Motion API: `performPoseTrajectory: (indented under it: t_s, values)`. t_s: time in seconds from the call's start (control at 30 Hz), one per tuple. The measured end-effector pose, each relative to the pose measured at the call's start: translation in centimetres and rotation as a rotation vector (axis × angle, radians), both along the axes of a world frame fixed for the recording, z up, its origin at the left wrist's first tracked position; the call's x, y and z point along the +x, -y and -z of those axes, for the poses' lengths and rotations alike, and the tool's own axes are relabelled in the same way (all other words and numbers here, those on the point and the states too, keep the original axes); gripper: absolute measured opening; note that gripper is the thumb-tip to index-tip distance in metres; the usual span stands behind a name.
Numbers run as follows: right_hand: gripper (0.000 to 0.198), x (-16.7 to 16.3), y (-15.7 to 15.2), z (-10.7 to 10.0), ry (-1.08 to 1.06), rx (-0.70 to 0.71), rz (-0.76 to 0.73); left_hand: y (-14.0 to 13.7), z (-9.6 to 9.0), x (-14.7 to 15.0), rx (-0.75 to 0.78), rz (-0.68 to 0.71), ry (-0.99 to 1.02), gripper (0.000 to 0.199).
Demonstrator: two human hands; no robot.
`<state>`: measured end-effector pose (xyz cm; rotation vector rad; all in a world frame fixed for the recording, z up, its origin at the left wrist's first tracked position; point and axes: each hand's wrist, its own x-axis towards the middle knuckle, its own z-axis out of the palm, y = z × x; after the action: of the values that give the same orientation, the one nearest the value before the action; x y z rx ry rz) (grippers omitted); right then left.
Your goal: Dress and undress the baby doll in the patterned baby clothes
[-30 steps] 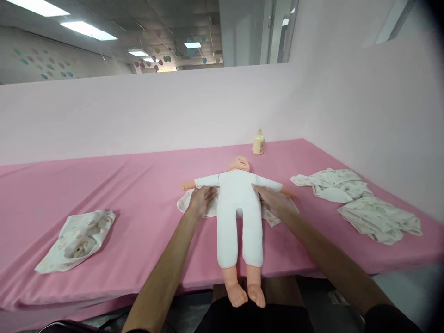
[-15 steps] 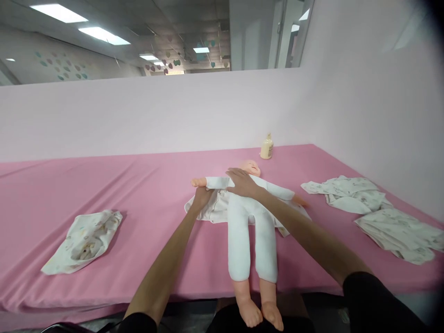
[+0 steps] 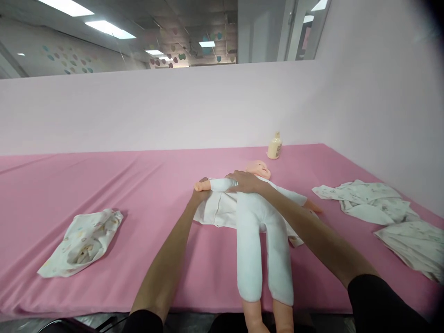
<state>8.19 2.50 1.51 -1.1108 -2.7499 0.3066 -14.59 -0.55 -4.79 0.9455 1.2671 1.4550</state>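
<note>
A baby doll with a white cloth body lies on its back, its legs pointing towards me past the bed's front edge. Beneath its upper body is a spread white garment. My left hand is curled around the doll's hand from behind and below; some of its fingers are hidden. My right hand lies across the doll's shoulder, closed around its upper arm, thumb on the near side and fingers on the far side. The doll's other arm stretches out to the right.
A pump bottle stands near the back wall. Crumpled patterned baby clothes and a folded cloth lie on the right. At the left is a patterned cloth bundle. Pink sheeting covers the surface.
My left hand has moved up from under the doll's forearm to behind its hand. My right hand stays on the upper arm. The camera view has shifted slightly.
</note>
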Motion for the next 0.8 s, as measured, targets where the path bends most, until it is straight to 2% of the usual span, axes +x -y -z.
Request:
performPoseTrajectory:
  t_s: [0.13,0.23,0.4,0.47,0.6,0.7,0.8]
  values:
    - [0.051,0.1,-0.1,0.0,0.004,-0.011,0.001,0.7,-1.8,-2.0,0.007,0.088,-0.113,0.024]
    - [0.048,0.0,-0.1,0.2,0.010,-0.001,0.016,1.4,-3.3,-2.3,0.011,0.169,-0.203,0.026]
    - [0.043,-0.9,0.7,0.7,0.068,0.101,0.072,2.6,-5.3,-0.9,-0.093,0.127,-0.215,0.040]
    - [0.040,-1.5,1.7,0.8,0.061,0.192,0.058,2.9,-5.4,-0.3,-0.079,0.125,-0.175,0.043]
    - [0.038,-2.9,4.6,0.3,-0.081,0.327,-0.091,3.1,-5.0,0.3,-0.033,0.115,-0.118,0.041]
    - [0.032,-3.9,6.6,-0.3,-0.184,0.369,-0.177,3.1,-4.6,0.2,-0.005,0.127,-0.119,0.036]
    - [0.027,-4.9,7.2,-0.2,-0.231,0.377,-0.240,3.3,-4.5,0.2,-0.006,0.135,-0.113,0.032]
